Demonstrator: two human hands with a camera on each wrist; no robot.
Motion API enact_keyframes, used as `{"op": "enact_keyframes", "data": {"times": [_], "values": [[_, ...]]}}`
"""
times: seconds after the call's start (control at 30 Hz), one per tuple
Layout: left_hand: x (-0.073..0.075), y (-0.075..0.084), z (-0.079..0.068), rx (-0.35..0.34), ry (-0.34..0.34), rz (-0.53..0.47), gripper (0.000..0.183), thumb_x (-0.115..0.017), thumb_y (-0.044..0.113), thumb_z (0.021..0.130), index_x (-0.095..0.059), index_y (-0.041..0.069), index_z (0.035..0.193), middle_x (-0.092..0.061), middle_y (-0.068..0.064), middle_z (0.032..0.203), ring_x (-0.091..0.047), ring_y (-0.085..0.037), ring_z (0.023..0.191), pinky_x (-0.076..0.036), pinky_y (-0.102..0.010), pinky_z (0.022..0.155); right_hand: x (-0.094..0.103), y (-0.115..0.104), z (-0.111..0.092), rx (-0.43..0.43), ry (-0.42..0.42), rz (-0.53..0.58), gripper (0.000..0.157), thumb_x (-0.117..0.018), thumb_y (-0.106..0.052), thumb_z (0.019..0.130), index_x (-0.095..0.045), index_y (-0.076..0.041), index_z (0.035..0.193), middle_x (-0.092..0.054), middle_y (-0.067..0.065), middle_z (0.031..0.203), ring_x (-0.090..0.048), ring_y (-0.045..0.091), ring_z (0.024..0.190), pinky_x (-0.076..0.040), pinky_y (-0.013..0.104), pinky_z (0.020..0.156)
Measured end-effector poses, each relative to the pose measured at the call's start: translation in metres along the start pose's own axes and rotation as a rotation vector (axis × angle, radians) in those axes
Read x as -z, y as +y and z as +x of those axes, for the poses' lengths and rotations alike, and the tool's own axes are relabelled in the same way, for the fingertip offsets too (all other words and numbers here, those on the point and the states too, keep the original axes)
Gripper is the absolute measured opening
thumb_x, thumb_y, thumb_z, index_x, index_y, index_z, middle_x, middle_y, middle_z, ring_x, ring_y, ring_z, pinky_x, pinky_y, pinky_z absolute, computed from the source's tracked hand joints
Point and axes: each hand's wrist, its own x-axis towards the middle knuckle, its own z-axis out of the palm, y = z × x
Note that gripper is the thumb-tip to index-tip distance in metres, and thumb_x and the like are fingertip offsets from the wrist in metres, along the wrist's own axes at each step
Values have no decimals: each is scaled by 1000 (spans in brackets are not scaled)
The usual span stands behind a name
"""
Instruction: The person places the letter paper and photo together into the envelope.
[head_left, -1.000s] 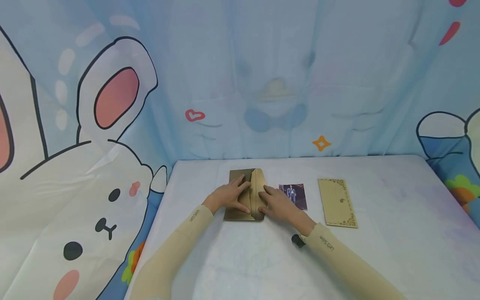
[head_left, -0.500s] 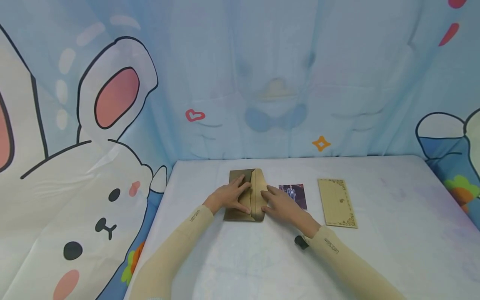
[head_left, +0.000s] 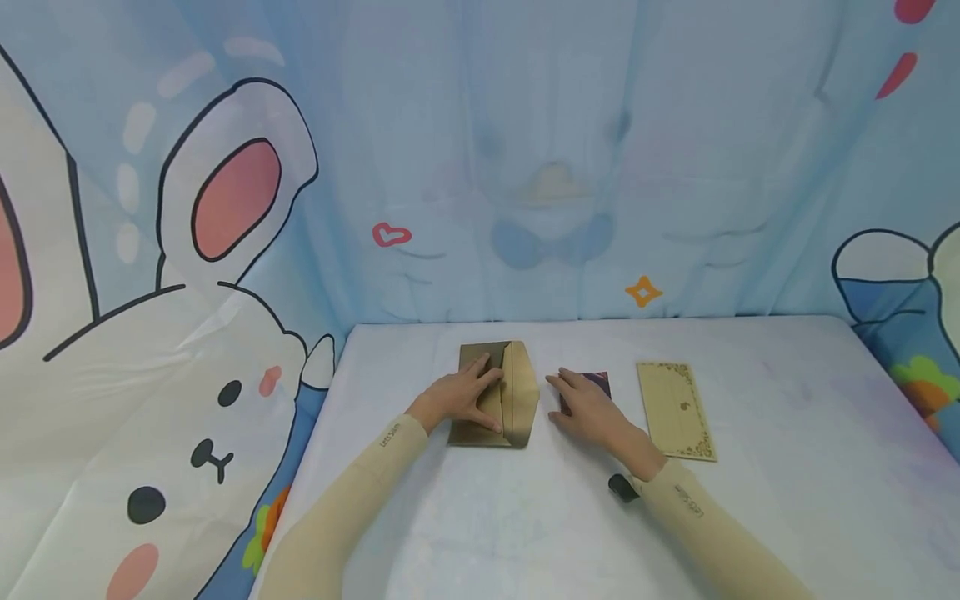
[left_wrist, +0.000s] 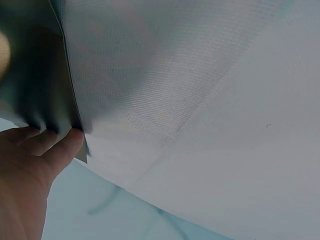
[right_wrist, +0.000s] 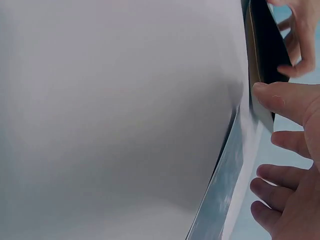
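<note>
A gold envelope (head_left: 522,392) lies on the white-covered table with its pointed flap turned out to the right. My left hand (head_left: 459,400) rests on the envelope's body, fingers and thumb spread. In the left wrist view, the fingertips of that hand (left_wrist: 30,170) lie on the envelope's shiny surface (left_wrist: 45,65) near its edge. My right hand (head_left: 592,412) is just right of the flap, over a small dark photo (head_left: 600,380) and hiding most of it. Its fingers look extended and apart in the right wrist view, where the hand (right_wrist: 295,155) grips nothing.
A gold card (head_left: 675,408) with ornamental corners lies to the right of the photo. A small black device (head_left: 622,487) sits at my right wrist. Behind the table (head_left: 465,533) hangs a blue curtain (head_left: 465,167) with cartoon prints.
My right hand has left the envelope's flap and moved right, over the photo. The flap now stands open more fully to the right. My left hand has stayed on the envelope.
</note>
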Motion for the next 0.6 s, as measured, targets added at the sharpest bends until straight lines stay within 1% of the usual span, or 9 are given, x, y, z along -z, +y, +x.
{"op": "enact_keyframes", "data": {"times": [0.1,0.3,0.4,0.47,0.6], "values": [[0,0,-1,-2,-1,-2,104,-65,80,74,-25,30,156,-10,-16,169,-27,-37,152,-53,-49,98,3,8,-4,-4,13,0,62,-78,-21,88,-53,3,140,-47,34,146,-50,49,132,-42,59,108],[1,1,0,-5,-2,-1,105,-65,80,74,-25,30,157,-10,-17,169,-25,-37,153,-53,-49,99,8,22,-11,-37,8,22,61,-77,-18,89,-52,4,140,-46,36,145,-49,53,131,-40,61,108],[1,1,0,-2,-7,2,105,-65,81,75,-24,30,157,-10,-16,169,-24,-36,153,-53,-49,99,12,27,-14,-43,27,8,58,-76,-11,88,-53,6,138,-46,38,143,-50,55,129,-42,62,106],[1,1,0,2,-10,-2,106,-65,81,74,-24,30,157,-10,-16,169,-24,-35,154,-52,-48,99,14,31,-16,-45,41,-20,56,-75,-7,88,-53,7,137,-47,39,142,-51,55,128,-43,61,105],[0,0,0,10,-13,-7,106,-64,81,74,-23,31,157,-9,-15,169,-23,-35,154,-52,-48,100,18,39,-18,-92,38,-68,57,-74,-5,88,-51,8,139,-46,40,142,-49,54,130,-41,61,107]]}}
